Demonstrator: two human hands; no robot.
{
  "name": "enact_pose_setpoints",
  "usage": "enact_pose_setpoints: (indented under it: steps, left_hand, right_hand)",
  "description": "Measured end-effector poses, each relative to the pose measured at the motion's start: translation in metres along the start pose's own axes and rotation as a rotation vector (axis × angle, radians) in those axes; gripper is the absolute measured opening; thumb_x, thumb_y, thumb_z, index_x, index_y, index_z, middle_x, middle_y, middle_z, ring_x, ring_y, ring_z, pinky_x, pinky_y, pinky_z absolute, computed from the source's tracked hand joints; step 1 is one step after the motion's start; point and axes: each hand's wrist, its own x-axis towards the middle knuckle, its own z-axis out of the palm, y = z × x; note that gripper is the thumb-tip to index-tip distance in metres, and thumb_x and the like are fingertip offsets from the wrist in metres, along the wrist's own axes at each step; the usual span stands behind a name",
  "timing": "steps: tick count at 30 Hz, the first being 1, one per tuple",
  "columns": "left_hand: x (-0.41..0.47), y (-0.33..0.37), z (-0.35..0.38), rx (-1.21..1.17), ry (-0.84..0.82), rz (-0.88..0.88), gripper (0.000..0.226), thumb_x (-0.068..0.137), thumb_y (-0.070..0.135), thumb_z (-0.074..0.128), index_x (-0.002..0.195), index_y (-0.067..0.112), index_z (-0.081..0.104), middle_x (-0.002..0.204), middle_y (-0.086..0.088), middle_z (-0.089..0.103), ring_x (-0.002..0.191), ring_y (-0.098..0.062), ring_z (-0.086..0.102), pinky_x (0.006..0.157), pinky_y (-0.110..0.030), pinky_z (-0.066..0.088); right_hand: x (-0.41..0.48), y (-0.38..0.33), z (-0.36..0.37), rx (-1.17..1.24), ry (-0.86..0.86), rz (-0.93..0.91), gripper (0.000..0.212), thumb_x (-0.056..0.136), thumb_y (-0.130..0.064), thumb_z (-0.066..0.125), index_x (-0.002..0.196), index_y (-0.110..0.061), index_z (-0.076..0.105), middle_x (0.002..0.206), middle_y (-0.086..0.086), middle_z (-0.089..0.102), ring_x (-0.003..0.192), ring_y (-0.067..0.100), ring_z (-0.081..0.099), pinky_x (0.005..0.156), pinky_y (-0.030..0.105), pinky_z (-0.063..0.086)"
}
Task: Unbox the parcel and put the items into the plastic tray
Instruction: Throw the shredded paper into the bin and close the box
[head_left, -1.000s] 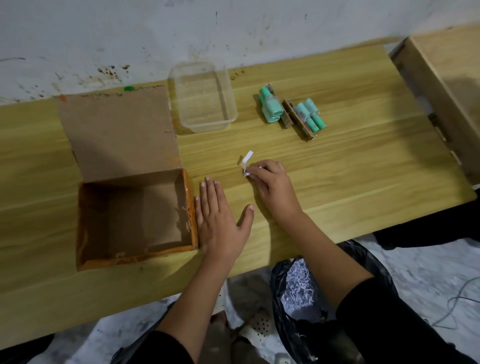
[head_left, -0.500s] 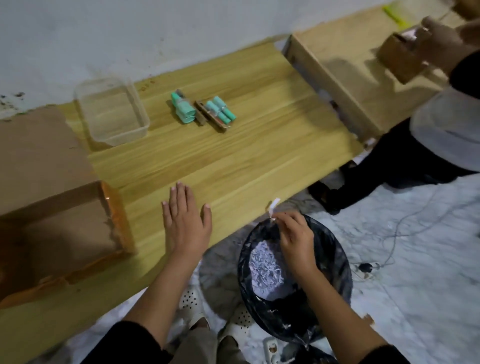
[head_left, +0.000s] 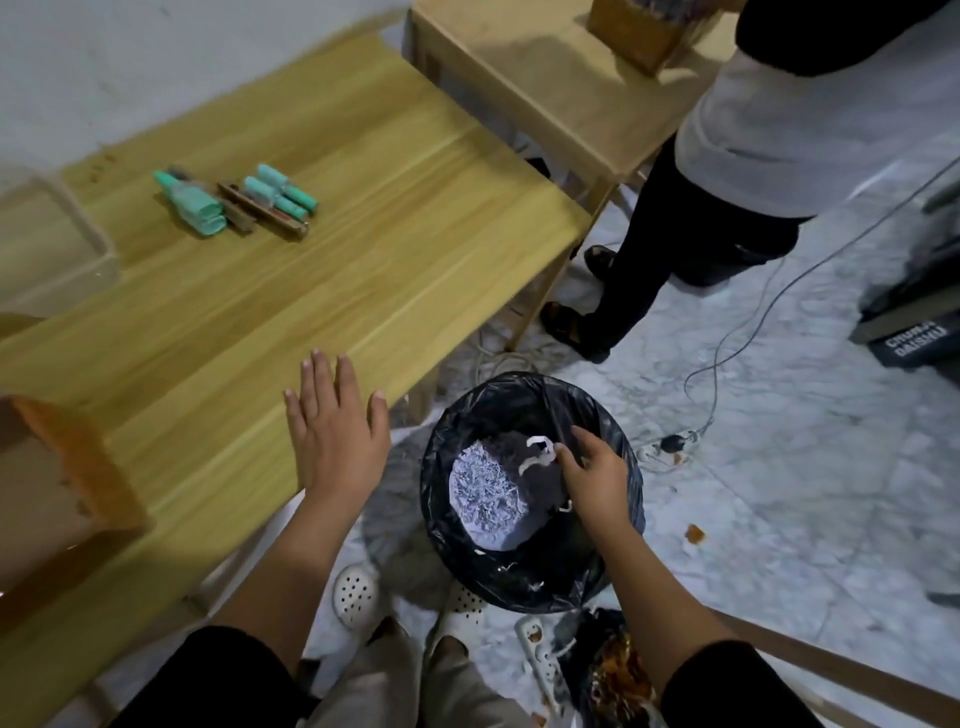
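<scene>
My left hand lies flat and open on the front edge of the wooden table. Over the black-lined bin, my right hand pinches a curled white tape scrap at its fingertips. The unpacked items, teal rolls and brown sticks, lie together far back on the table. Only part of the clear plastic tray shows at the left edge, and it looks empty. At the lower left is a corner of the open cardboard box.
The bin holds shredded paper. Another person stands at the right beside a second wooden table. Cables and a power strip lie on the marble floor. My white shoes are below the table edge.
My view has swung right and down. My right hand carried the scrap off the table and lowered it into the bin. The left hand stayed flat on the table.
</scene>
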Motion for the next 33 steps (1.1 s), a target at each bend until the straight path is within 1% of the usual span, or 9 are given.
enact_pose_setpoints:
  steps: [4, 8, 11, 16, 22, 26, 29, 31, 33]
  left_hand:
    - [-0.001, 0.000, -0.002, 0.018, -0.008, 0.003, 0.062, 0.097, 0.042, 0.026, 0.148, 0.009, 0.014, 0.158, -0.013, 0.003, 0.147, -0.024, -0.002, 0.118, -0.042, -0.003]
    - [0.003, -0.002, -0.020, 0.059, -0.074, 0.018, 0.060, 0.096, 0.041, 0.032, 0.147, 0.011, 0.021, 0.157, -0.012, 0.012, 0.145, -0.026, 0.012, 0.116, -0.041, 0.017]
    - [0.011, -0.005, -0.053, -0.011, -0.083, -0.041, 0.053, 0.094, 0.029, 0.040, 0.142, 0.007, 0.032, 0.153, -0.014, 0.025, 0.139, -0.029, 0.026, 0.111, -0.042, 0.027]
    - [-0.001, -0.047, -0.124, -0.116, 0.294, -0.180, 0.043, 0.092, 0.026, 0.047, 0.129, 0.004, 0.049, 0.133, -0.017, 0.050, 0.124, -0.034, 0.043, 0.099, -0.044, 0.038]
    - [-0.069, -0.167, -0.161, -0.152, 0.691, -0.652, 0.043, 0.092, 0.027, 0.048, 0.120, -0.006, 0.049, 0.121, -0.032, 0.051, 0.114, -0.045, 0.046, 0.095, -0.050, 0.038]
    - [-0.111, -0.231, -0.141, -0.439, 0.565, -0.926, 0.056, 0.097, 0.031, 0.040, 0.143, 0.000, 0.027, 0.143, -0.030, 0.036, 0.131, -0.046, 0.035, 0.108, -0.049, 0.028]
    - [-0.120, -0.237, -0.132, -0.713, 0.457, -0.821, 0.054, 0.100, 0.029, 0.030, 0.148, 0.009, 0.016, 0.154, -0.016, 0.024, 0.142, -0.033, 0.022, 0.112, -0.036, 0.019]
    - [-0.122, -0.229, -0.135, -0.745, 0.441, -0.701, 0.048, 0.101, 0.017, 0.029, 0.147, 0.007, 0.019, 0.155, -0.011, 0.022, 0.143, -0.025, 0.020, 0.110, -0.025, 0.017]
    - [-0.124, -0.222, -0.138, -0.733, 0.434, -0.640, 0.045, 0.100, 0.010, 0.029, 0.144, 0.006, 0.026, 0.152, -0.011, 0.027, 0.142, -0.025, 0.026, 0.108, -0.025, 0.021]
  right_hand:
    - [-0.001, -0.008, -0.008, -0.027, -0.002, -0.022, 0.043, 0.090, -0.022, 0.059, 0.128, -0.004, 0.052, 0.130, 0.014, 0.058, 0.119, 0.026, 0.054, 0.098, 0.033, 0.043]
    - [-0.003, -0.045, -0.009, -0.099, -0.047, -0.162, 0.038, 0.092, -0.019, 0.054, 0.127, -0.005, 0.053, 0.130, 0.012, 0.057, 0.120, 0.024, 0.053, 0.095, 0.025, 0.038]
    - [-0.009, -0.098, 0.000, -0.100, -0.108, -0.323, 0.034, 0.094, -0.019, 0.051, 0.125, -0.007, 0.054, 0.128, 0.010, 0.058, 0.116, 0.022, 0.054, 0.097, 0.030, 0.044]
    - [-0.042, -0.191, 0.039, -0.064, -0.293, -0.590, 0.034, 0.095, -0.019, 0.048, 0.128, -0.010, 0.053, 0.132, 0.006, 0.055, 0.121, 0.019, 0.050, 0.101, 0.028, 0.040]
    - [-0.112, -0.257, 0.122, -0.014, -0.685, -0.737, 0.038, 0.092, -0.016, 0.052, 0.130, -0.011, 0.050, 0.130, 0.009, 0.057, 0.118, 0.020, 0.053, 0.100, 0.034, 0.045]
    - [-0.149, -0.273, 0.167, -0.104, -0.888, -0.750, 0.051, 0.092, -0.022, 0.052, 0.140, -0.013, 0.036, 0.142, 0.009, 0.044, 0.128, 0.024, 0.045, 0.106, 0.038, 0.040]
    - [-0.159, -0.278, 0.186, -0.134, -0.919, -0.725, 0.051, 0.094, -0.018, 0.049, 0.142, -0.016, 0.032, 0.148, 0.006, 0.038, 0.135, 0.022, 0.036, 0.110, 0.031, 0.031]
    - [-0.159, -0.277, 0.189, -0.119, -0.900, -0.677, 0.049, 0.094, -0.010, 0.047, 0.141, -0.016, 0.035, 0.147, 0.006, 0.039, 0.135, 0.022, 0.036, 0.109, 0.029, 0.031]
    - [-0.156, -0.276, 0.185, -0.079, -0.878, -0.635, 0.049, 0.093, -0.004, 0.046, 0.140, -0.015, 0.037, 0.146, 0.006, 0.041, 0.132, 0.023, 0.040, 0.107, 0.029, 0.035]
